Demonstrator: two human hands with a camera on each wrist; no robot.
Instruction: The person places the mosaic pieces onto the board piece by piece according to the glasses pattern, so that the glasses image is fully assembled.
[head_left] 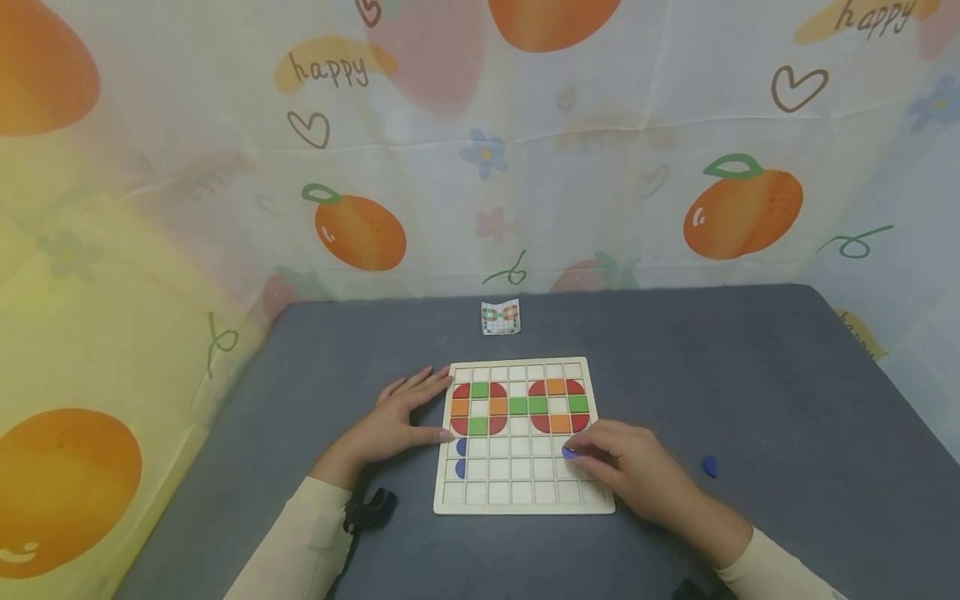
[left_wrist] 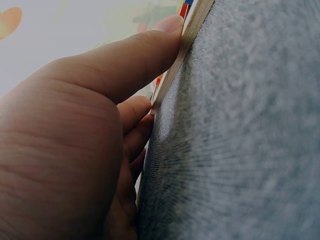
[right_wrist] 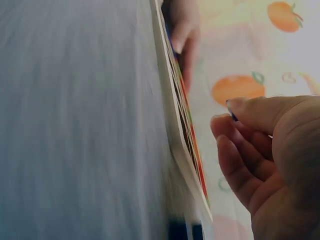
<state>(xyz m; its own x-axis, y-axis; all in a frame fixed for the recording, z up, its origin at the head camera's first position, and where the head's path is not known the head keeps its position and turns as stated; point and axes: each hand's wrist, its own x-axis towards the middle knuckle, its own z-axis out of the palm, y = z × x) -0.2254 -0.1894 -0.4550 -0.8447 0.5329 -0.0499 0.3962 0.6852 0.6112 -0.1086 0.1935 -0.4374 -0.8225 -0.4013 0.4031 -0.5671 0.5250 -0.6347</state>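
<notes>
A square wooden grid board (head_left: 525, 509) lies on the table, its upper cells filled with red, orange and green tiles that form two ring shapes joined by a green tile (head_left: 518, 406). Two blue half-round tiles (head_left: 461, 468) sit in the lower left cells. My left hand (head_left: 390, 429) rests against the board's left edge, thumb and fingers extended; the left wrist view shows the thumb (left_wrist: 145, 55) on the rim. Between thumb and fingertips, my right hand (head_left: 641, 471) pinches another blue half-round tile (right_wrist: 231, 110), held above the board's right side.
One loose blue tile (head_left: 709, 466) lies on the dark grey table (head_left: 780, 375) to the right of the board. Behind the board is a small printed pattern card (head_left: 500, 317). A fruit-patterned cloth (head_left: 570, 192) hangs at the table's back.
</notes>
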